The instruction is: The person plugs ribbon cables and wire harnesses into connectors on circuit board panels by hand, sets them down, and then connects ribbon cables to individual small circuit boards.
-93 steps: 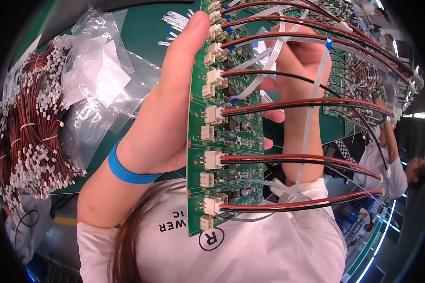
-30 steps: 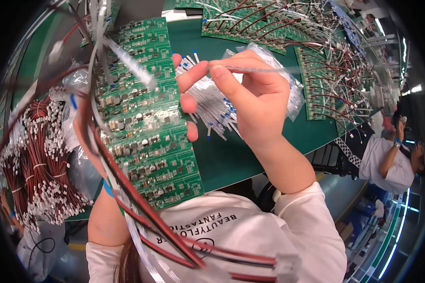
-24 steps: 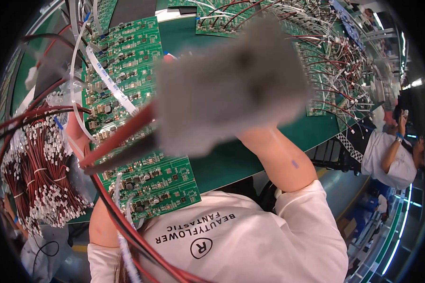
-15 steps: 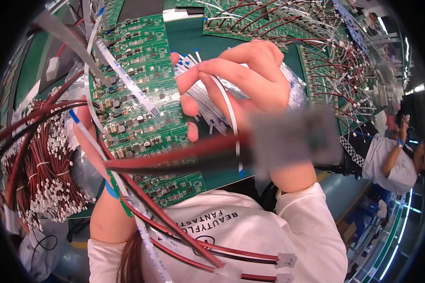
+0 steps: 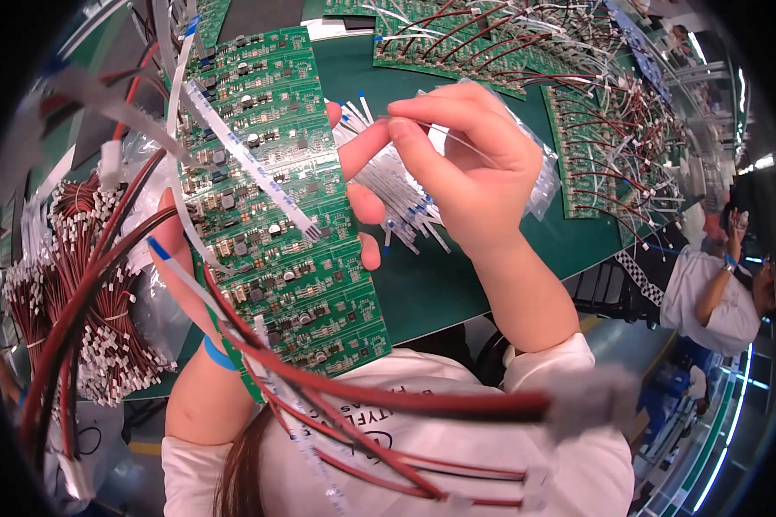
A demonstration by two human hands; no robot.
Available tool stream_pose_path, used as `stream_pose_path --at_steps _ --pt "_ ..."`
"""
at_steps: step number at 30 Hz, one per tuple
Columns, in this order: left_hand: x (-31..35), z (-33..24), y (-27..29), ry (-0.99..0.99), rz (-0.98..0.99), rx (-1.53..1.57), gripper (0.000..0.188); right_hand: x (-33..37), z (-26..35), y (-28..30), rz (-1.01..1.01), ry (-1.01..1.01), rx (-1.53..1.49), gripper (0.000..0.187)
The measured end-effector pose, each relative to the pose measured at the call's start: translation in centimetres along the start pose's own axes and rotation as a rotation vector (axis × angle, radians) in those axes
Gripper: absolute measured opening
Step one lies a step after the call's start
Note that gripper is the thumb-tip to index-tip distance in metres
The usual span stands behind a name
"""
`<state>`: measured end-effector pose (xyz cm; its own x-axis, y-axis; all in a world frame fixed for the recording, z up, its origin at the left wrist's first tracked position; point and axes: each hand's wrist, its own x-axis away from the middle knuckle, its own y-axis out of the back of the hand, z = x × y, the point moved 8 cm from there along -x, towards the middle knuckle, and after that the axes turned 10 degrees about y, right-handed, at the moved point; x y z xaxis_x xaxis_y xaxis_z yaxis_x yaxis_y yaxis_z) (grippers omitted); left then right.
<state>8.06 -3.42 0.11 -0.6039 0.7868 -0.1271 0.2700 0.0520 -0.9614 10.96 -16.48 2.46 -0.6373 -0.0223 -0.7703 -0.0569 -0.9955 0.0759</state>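
Left hand (image 5: 366,204) clasps the green board (image 5: 306,172) before the shirt (image 5: 474,377); right hand (image 5: 483,177) pinches a thin pale strip (image 5: 464,146) beside it. Dangling red-black wires (image 5: 457,403) could catch the strip, knocking it loose.

Circuit-board panel (image 5: 297,168) above worktable (image 5: 440,297). Wire-harness bundles (image 5: 82,293) to its left, ribbon-cable pile (image 5: 397,185) to its right. Right hand (image 5: 478,172) over pile; plastic bag (image 5: 543,177) right of pile. Wired circuit boards (image 5: 457,52) across table's far side and along its right.
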Motion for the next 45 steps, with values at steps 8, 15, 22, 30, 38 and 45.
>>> stream_pose_path --at_steps 8,15,22,30,38,45 --pt "0.0 0.0 0.6 -0.096 0.01 -0.007 0.096 -1.4 3.3 -0.7 0.412 0.451 0.425 0.019" --pt "0.0 0.3 0.7 -0.086 -0.125 -0.057 0.097 -0.6 0.1 -0.5 0.2 0.012 0.02 0.014" --pt "0.4 0.5 1.2 -0.151 -0.194 -0.15 0.098 2.2 -3.2 -1.1 0.002 -0.779 -0.437 0.011" --pt "1.4 0.3 3.2 -0.276 -0.383 -0.278 0.081 3.0 -3.4 -1.5 -0.087 -0.905 -0.599 0.011" --pt "1.2 1.2 2.0 -0.194 -0.426 -0.163 0.076 1.8 0.5 -1.5 -0.07 -0.567 -0.401 0.013" --pt "2.1 2.2 4.1 -0.127 -0.681 -0.186 0.064 0.8 4.5 -3.5 0.451 0.259 0.346 0.014"
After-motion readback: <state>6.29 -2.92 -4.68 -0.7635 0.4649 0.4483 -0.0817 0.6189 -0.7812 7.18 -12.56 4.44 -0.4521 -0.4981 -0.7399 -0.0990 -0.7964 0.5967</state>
